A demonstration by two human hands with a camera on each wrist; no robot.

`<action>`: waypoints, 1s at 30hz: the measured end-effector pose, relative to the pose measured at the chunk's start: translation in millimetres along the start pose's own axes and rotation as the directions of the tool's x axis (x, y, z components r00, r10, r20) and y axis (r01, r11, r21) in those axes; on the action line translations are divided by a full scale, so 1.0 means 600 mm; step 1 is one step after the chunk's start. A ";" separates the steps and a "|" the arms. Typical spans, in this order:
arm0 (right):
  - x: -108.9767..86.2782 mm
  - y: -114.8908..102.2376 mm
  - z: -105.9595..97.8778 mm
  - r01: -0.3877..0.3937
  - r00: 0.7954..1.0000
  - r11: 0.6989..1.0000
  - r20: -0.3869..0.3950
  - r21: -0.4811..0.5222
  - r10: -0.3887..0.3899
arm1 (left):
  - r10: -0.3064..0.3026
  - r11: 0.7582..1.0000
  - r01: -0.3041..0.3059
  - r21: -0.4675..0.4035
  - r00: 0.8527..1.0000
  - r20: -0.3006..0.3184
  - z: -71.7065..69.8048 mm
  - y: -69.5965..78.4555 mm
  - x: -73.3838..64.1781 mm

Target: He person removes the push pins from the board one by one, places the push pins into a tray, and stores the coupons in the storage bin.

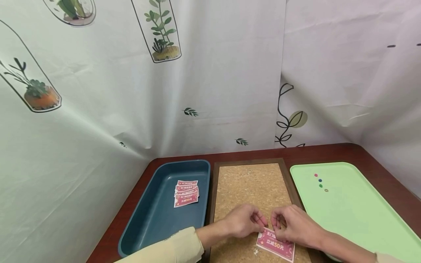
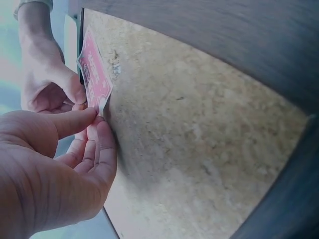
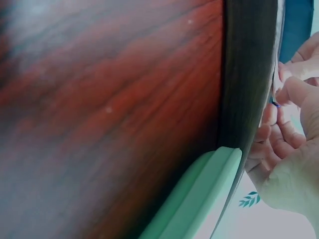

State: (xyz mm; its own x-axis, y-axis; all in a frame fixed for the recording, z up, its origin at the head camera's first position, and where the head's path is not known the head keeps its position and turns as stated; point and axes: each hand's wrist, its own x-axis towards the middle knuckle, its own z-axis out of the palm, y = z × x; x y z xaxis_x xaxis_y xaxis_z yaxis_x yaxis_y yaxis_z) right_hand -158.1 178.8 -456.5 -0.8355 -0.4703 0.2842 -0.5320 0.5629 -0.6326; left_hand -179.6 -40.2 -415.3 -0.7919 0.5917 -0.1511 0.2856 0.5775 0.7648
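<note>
A pink paper coupon (image 1: 275, 247) with a white edge lies at a slant over the near part of the framed cork board (image 1: 250, 186). My left hand (image 1: 244, 220) pinches the coupon's upper left corner between thumb and fingers; the left wrist view shows that corner bent a little off the cork. At the coupon's upper edge, my right hand (image 1: 297, 224) has its thumb and fingertips together. Between them the right wrist view shows a small blue thumbtack (image 3: 275, 103), mostly hidden by the fingers.
Several overlapping pink coupons (image 1: 186, 197) lie in the blue tray (image 1: 158, 219) on the left. On the right, a light green tray (image 1: 355, 208) holds several small coloured thumbtacks (image 1: 320, 186). Both trays and the board stand on a dark red table (image 1: 348, 153) before a patterned wall cloth.
</note>
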 end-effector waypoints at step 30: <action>-0.013 0.028 -0.065 -0.055 0.992 0.998 -0.117 -0.043 0.049 | 0.028 0.998 -0.019 0.055 0.987 -0.157 -0.143 -0.012 -0.035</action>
State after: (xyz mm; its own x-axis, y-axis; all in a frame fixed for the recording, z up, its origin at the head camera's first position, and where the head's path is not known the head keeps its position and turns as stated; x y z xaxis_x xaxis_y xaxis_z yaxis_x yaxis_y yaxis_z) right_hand -166.0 218.4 -441.1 -0.8711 -0.3591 0.3350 -0.4909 0.6164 -0.6157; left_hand -211.3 -104.8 -363.9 -0.8585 0.5120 -0.0299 0.3300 0.5961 0.7319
